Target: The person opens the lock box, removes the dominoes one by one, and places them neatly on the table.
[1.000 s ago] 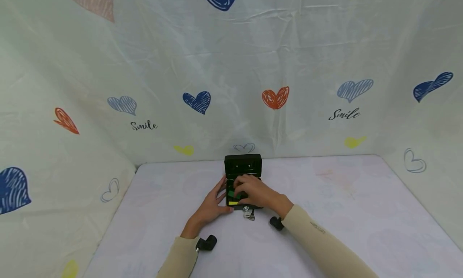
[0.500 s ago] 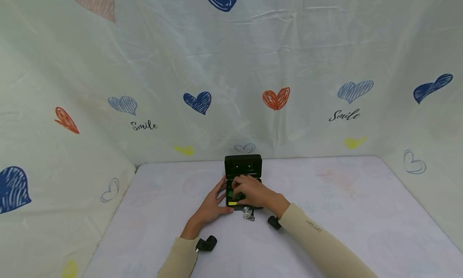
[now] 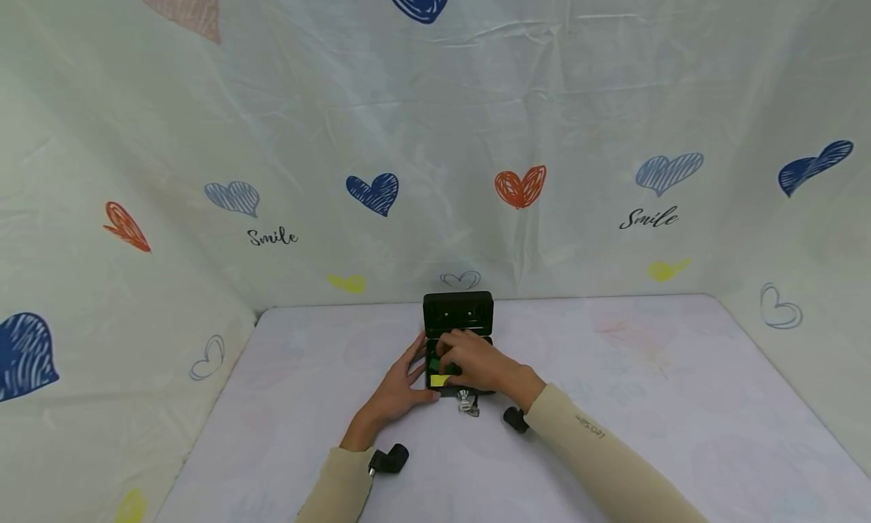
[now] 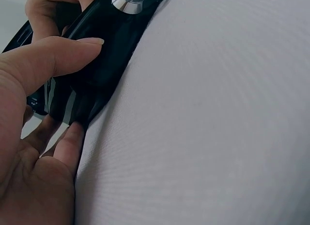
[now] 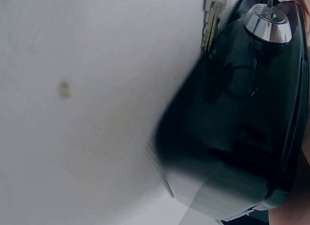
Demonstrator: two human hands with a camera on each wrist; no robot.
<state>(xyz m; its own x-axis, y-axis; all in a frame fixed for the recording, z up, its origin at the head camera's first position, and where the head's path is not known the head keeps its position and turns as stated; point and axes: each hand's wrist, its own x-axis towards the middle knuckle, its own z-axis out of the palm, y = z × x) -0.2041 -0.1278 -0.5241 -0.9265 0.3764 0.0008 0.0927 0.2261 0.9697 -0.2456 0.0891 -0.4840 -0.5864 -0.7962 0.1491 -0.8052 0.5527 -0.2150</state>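
Observation:
A small black cash box [image 3: 458, 311] stands at the table's far middle, lid raised, a silver lock [image 5: 267, 22] on its front with keys [image 5: 212, 22] hanging from it. My left hand [image 3: 396, 387] holds the box's front left corner, thumb on the front wall and fingers along the left side. My right hand [image 3: 479, 362] reaches into the box, fingers bent downward, covering much of the inside. A flat yellow piece [image 3: 438, 380] shows by the right thumb, with something green [image 3: 434, 365] behind it. I cannot tell whether the right fingertips pinch the yellow piece.
The table [image 3: 612, 432] has a pale cloth, and a white curtain [image 3: 435, 130] printed with hearts hangs behind it and at the sides. Black wrist cameras jut out by the left cuff [image 3: 390, 458] and the right cuff [image 3: 516, 419].
The right hand has shifted slightly left inside the box. More of the yellow piece shows now, and less of the green. The left hand and the box stay in place.

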